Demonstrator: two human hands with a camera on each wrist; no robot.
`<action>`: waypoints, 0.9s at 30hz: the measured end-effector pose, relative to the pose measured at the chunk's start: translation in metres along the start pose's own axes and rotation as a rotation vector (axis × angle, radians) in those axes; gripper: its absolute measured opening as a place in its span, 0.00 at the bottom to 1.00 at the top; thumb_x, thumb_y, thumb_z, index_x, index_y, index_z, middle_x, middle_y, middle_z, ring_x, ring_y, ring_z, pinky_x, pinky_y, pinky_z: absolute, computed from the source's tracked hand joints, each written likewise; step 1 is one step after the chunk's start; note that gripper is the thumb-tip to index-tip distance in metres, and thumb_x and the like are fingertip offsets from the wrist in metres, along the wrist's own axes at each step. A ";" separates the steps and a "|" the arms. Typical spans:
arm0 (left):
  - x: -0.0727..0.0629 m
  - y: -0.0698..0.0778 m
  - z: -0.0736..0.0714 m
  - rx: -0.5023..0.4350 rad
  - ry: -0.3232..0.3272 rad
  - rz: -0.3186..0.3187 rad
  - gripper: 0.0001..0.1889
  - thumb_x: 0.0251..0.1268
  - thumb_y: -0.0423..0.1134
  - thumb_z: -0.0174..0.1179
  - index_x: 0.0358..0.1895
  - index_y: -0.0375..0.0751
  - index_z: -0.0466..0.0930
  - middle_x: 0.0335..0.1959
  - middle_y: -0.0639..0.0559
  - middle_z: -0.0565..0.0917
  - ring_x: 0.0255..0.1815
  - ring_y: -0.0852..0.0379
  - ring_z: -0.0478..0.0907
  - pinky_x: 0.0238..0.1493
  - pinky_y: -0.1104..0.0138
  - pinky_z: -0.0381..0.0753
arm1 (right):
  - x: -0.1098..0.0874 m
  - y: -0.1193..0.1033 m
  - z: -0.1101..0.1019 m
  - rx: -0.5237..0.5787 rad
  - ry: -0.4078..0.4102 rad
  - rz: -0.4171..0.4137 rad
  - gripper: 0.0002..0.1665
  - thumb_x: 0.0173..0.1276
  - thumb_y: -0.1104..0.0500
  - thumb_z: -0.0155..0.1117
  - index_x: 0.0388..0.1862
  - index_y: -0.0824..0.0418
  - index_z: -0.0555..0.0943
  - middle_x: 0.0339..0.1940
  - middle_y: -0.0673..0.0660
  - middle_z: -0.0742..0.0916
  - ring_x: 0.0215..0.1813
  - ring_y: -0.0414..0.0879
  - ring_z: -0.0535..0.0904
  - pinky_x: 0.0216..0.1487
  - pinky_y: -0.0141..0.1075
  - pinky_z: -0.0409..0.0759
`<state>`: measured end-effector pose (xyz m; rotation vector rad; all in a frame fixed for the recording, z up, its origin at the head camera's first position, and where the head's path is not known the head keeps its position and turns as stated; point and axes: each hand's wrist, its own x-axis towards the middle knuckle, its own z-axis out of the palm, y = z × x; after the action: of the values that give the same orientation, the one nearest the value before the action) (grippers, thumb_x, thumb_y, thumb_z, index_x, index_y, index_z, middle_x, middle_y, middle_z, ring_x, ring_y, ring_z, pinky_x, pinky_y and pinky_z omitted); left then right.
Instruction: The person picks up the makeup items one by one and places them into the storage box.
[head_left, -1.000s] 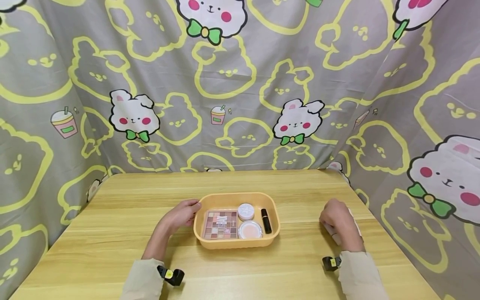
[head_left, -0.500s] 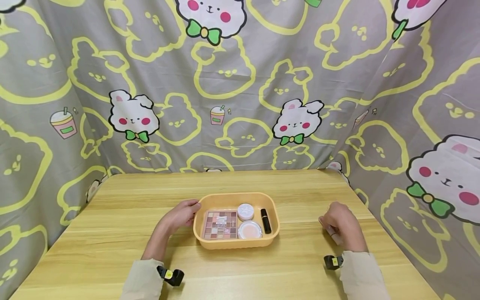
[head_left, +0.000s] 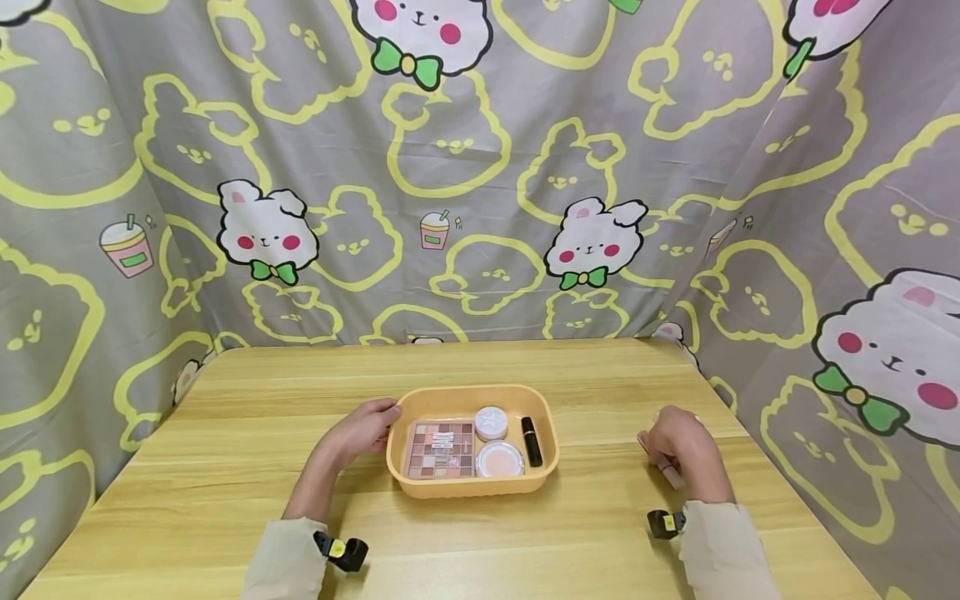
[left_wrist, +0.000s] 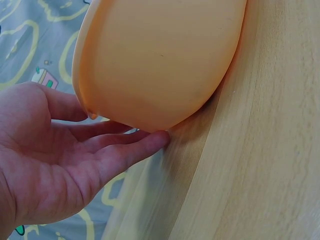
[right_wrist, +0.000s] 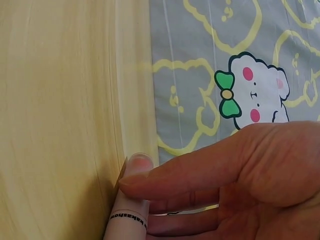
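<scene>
My left hand (head_left: pixel 366 429) grips the left end of a yellow plastic basket (head_left: pixel 551 417), thumb at the rim and fingers along the outside wall. In the left wrist view, the fingertips (left_wrist: pixel 157 140) touch the low part of the basket's side. Inside lie an eyeshadow palette (head_left: pixel 442 450), a round white jar (head_left: pixel 491 423), a clear-rimmed round compact (head_left: pixel 500 460) and a black lipstick tube (head_left: pixel 532 442). To the right, my right hand (head_left: pixel 686 446) pinches a slim pale-pink cosmetic tube (right_wrist: pixel 126 222) with dark lettering, low over the table. Its far part is outside the right wrist view.
The wooden table (head_left: pixel 480 542) carries the basket near its middle. A patterned grey curtain (head_left: pixel 480 275) hangs behind and at both sides. The table's right edge runs close to my right hand. Black wrist cameras (head_left: pixel 341 550) sit at both sleeves.
My right hand has shifted slightly to the right and turned, with more of the pink tube showing below it. The white edge beside that hand is mostly hidden now. Left hand and basket stay still.
</scene>
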<state>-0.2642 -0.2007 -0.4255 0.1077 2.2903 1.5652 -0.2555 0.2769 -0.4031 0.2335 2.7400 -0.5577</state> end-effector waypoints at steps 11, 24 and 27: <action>-0.002 0.001 0.000 -0.008 -0.004 0.001 0.28 0.84 0.42 0.40 0.76 0.24 0.56 0.68 0.28 0.73 0.66 0.39 0.75 0.60 0.51 0.81 | -0.003 -0.002 0.002 0.036 0.064 -0.035 0.26 0.74 0.57 0.57 0.14 0.65 0.80 0.10 0.54 0.78 0.13 0.43 0.72 0.20 0.33 0.71; -0.001 0.001 0.002 -0.026 0.000 -0.005 0.28 0.83 0.40 0.40 0.75 0.24 0.57 0.69 0.28 0.72 0.70 0.36 0.72 0.64 0.48 0.78 | -0.003 -0.003 0.001 0.141 0.174 -0.103 0.27 0.75 0.56 0.52 0.15 0.64 0.80 0.07 0.50 0.75 0.12 0.42 0.70 0.17 0.33 0.70; -0.001 0.001 0.002 -0.025 0.000 -0.006 0.28 0.83 0.41 0.40 0.75 0.24 0.57 0.69 0.28 0.72 0.69 0.37 0.73 0.63 0.49 0.79 | -0.001 -0.003 0.001 0.146 0.172 -0.118 0.28 0.76 0.56 0.52 0.16 0.65 0.81 0.06 0.49 0.74 0.11 0.41 0.69 0.17 0.33 0.68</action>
<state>-0.2624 -0.1993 -0.4248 0.0947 2.2685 1.5902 -0.2545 0.2731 -0.4027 0.1614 2.8953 -0.8067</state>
